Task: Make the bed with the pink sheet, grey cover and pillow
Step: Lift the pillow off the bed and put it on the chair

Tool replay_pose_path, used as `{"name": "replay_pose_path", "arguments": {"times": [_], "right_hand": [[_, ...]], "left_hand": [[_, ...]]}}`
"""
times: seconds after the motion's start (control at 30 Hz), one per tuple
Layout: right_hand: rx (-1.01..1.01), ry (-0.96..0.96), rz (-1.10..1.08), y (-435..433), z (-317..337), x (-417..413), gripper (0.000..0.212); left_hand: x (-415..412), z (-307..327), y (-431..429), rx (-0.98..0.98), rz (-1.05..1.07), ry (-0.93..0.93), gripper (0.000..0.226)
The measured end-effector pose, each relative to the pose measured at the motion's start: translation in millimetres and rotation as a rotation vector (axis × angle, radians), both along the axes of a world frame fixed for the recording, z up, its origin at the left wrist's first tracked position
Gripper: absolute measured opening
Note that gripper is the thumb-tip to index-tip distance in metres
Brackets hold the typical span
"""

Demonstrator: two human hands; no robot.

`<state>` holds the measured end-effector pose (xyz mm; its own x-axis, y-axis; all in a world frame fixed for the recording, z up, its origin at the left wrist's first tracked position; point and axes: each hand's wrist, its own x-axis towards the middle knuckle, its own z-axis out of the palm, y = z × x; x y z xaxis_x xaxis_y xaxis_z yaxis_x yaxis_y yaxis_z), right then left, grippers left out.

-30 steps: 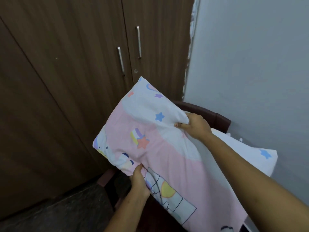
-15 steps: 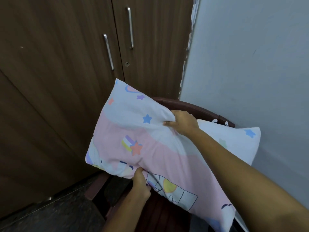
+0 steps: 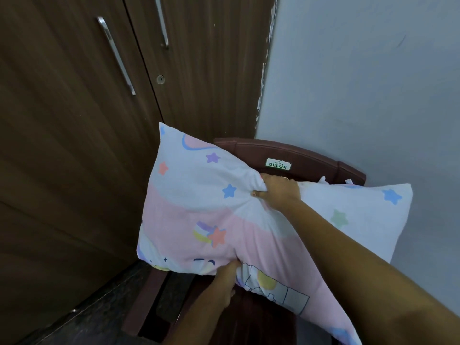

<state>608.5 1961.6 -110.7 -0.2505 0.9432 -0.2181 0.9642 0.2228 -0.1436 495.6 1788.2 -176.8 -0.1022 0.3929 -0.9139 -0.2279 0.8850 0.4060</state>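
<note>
Setting: a domestic bedroom corner. Evidence: a full-height wardrobe (image 3: 99, 145) in dark wood-grain laminate, with two doors, long metal handles (image 3: 116, 56) and a keyhole (image 3: 160, 79). To the right of the wardrobe stands a painted pale grey wall (image 3: 361, 83), with flaking paint along the edge where it meets the wardrobe. In front of the wardrobe, in the corner, stands a maroon plastic chair (image 3: 286, 151) bearing a "DELUX" label. On the chair are pillows (image 3: 199, 207) in children's star-print covers. Below the wardrobe lies a dark speckled stone floor (image 3: 99, 314).
</note>
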Motion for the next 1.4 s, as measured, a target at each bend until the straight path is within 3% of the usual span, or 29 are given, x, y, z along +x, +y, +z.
{"name": "replay_pose_path", "arguments": {"times": [0.1, 0.17, 0.23, 0.33, 0.4, 0.57, 0.73, 1.13, 1.4], "right_hand": [[0.003, -0.053, -0.011, -2.2, -7.7, -4.0, 0.06], [0.039, -0.062, -0.011, -3.7, -9.8, -5.7, 0.063], [0.069, -0.05, -0.014, -4.1, -9.5, -4.8, 0.068], [0.121, -0.019, -0.009, -5.3, -8.0, -0.6, 0.073], [0.159, 0.002, 0.003, -8.1, -7.0, 3.2, 0.076], [0.311, -0.031, 0.051, -22.3, -6.4, 11.7, 0.081], [0.475, -0.032, 0.023, -41.8, -3.8, 23.0, 0.065], [0.287, -0.163, -0.235, -119.8, -3.8, 105.2, 0.067], [0.186, -0.168, -0.522, -241.3, 5.1, 183.5, 0.059]], "left_hand": [[-13.6, 12.4, 7.2, 0.083, -0.461, 0.185, 0.012], [-21.2, 11.7, 14.1, 0.341, -0.505, 0.554, 0.014], [-24.4, 20.1, 21.4, 0.702, -0.39, 0.965, 0.006], [-29.8, 29.2, 47.8, 1.088, -0.404, 1.331, 0.044], [-36.2, 30.8, 67.2, 1.055, -0.579, 1.481, 0.058], [-43.6, 24.8, 82.9, 1.026, -0.806, 1.563, 0.07], [-22.3, 17.6, 73.7, 1.075, -0.864, 1.499, 0.072], [59.1, 37.7, 48.4, 1.268, -1.1, 1.212, 0.062], [126.4, 49.2, -30.2, 1.242, -1.47, 1.1, 0.061]]}}
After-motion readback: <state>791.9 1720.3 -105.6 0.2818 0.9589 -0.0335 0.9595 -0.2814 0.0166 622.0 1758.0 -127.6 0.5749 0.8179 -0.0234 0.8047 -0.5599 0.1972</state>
